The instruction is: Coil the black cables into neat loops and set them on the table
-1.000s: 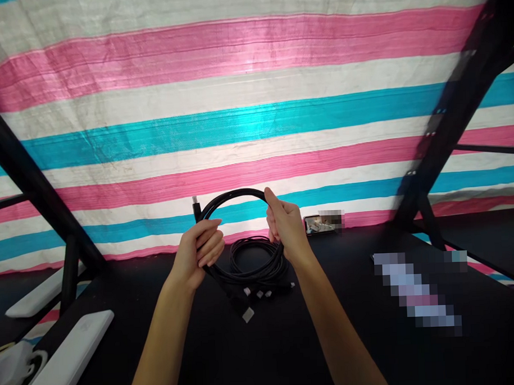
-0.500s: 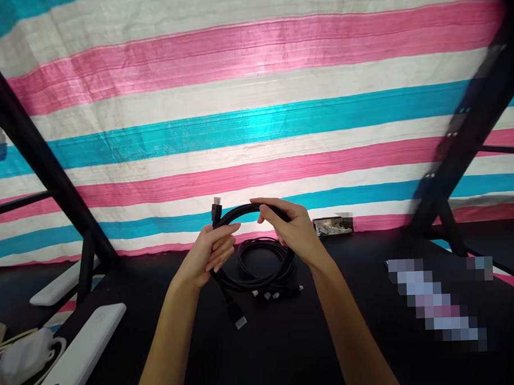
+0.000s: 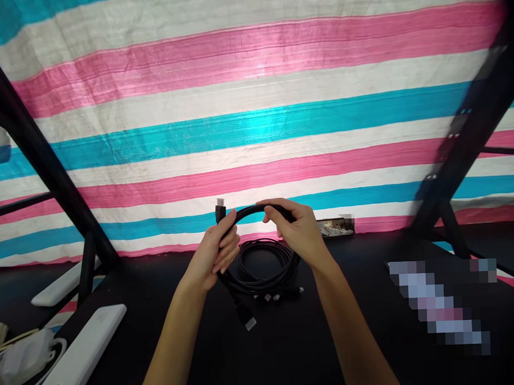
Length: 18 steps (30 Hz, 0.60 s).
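Observation:
Between my hands a black HDMI-type cable (image 3: 260,284) is wound into a loose ring above the table. My left hand (image 3: 217,249) is closed around the ring's left side. One plug (image 3: 220,210) with a clear cap points up above that hand, and the other plug (image 3: 247,316) hangs below it. My right hand (image 3: 298,227) grips the ring's upper right, thumb and fingers wrapped over the strands. Behind the ring, more coiled black cable (image 3: 265,243) lies on the table, with several light-tipped connectors (image 3: 276,297) at its near edge. The held ring partly hides it.
A phone (image 3: 337,227) leans against the striped sheet (image 3: 254,125) at the back. White bar-shaped devices (image 3: 83,350) and a white adapter with a cord (image 3: 29,355) lie left on the black table (image 3: 263,361). Black frame posts (image 3: 49,160) rise both sides. A pixelated item (image 3: 438,304) lies right.
Both hands have shifted slightly right with the cable ring. My left thumb now presses over the strands, where before it reached across the inside of the ring.

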Each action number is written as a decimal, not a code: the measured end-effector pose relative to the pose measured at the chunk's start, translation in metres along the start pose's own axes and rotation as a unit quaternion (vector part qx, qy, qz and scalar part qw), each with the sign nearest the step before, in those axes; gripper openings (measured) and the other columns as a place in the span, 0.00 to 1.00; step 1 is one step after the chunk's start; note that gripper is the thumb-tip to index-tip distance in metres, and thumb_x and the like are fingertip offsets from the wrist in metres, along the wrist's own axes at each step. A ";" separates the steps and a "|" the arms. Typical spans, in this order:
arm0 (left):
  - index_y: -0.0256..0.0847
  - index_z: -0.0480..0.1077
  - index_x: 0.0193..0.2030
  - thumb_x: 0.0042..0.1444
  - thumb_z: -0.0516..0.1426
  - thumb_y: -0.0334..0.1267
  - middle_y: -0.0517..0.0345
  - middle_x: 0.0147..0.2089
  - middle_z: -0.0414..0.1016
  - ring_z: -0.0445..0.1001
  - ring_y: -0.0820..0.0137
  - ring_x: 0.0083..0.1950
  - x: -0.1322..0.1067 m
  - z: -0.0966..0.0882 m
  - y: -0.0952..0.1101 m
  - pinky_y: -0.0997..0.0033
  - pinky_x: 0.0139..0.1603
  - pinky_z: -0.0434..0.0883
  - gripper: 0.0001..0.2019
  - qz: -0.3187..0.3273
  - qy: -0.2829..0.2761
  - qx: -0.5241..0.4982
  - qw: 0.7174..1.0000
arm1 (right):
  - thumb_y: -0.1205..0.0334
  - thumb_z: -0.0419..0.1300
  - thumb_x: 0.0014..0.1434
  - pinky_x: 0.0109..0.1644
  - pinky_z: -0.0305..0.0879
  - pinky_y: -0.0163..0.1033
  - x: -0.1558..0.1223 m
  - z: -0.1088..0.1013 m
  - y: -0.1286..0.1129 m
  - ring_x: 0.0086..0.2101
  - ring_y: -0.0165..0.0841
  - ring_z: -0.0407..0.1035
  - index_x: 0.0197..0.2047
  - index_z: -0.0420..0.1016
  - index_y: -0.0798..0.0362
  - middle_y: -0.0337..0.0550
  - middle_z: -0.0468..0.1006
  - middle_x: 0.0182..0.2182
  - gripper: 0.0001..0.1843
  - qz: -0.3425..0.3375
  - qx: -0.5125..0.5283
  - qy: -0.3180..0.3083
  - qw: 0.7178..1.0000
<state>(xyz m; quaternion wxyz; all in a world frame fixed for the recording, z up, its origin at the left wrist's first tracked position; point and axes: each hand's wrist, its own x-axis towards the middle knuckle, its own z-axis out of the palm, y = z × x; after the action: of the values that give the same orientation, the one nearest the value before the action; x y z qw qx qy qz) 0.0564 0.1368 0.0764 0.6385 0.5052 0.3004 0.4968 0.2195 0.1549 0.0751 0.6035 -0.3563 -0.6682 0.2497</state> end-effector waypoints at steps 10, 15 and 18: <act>0.41 0.46 0.12 0.53 0.56 0.48 0.70 0.06 0.43 0.42 0.84 0.06 0.017 0.002 -0.016 0.79 0.07 0.41 0.28 0.004 0.057 -0.087 0.995 | 0.50 0.59 0.54 0.19 0.58 0.32 0.005 -0.014 0.021 0.15 0.23 0.61 0.36 0.72 0.54 0.37 0.72 0.21 0.16 0.082 0.014 -0.066 0.994; 0.42 0.39 0.13 0.55 0.53 0.43 0.70 0.06 0.40 0.44 0.82 0.05 0.020 -0.012 -0.012 0.78 0.07 0.44 0.28 0.070 0.092 -0.222 0.968 | 0.47 0.58 0.54 0.26 0.67 0.33 0.004 -0.025 0.032 0.22 0.28 0.69 0.34 0.69 0.55 0.39 0.73 0.20 0.17 0.157 0.049 -0.152 0.975; 0.41 0.39 0.13 0.52 0.53 0.36 0.70 0.06 0.39 0.44 0.82 0.05 0.020 -0.016 -0.011 0.79 0.08 0.45 0.26 0.119 0.155 -0.246 0.949 | 0.46 0.59 0.52 0.27 0.71 0.33 -0.001 -0.021 0.032 0.27 0.31 0.73 0.36 0.71 0.54 0.45 0.76 0.29 0.19 0.213 0.065 -0.239 0.945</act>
<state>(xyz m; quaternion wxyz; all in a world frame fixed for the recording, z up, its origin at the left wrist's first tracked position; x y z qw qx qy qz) 0.0526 0.1608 0.0638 0.6248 0.2814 0.2019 0.6998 0.2462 0.1719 0.0536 0.3806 -0.3803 -0.6835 0.4934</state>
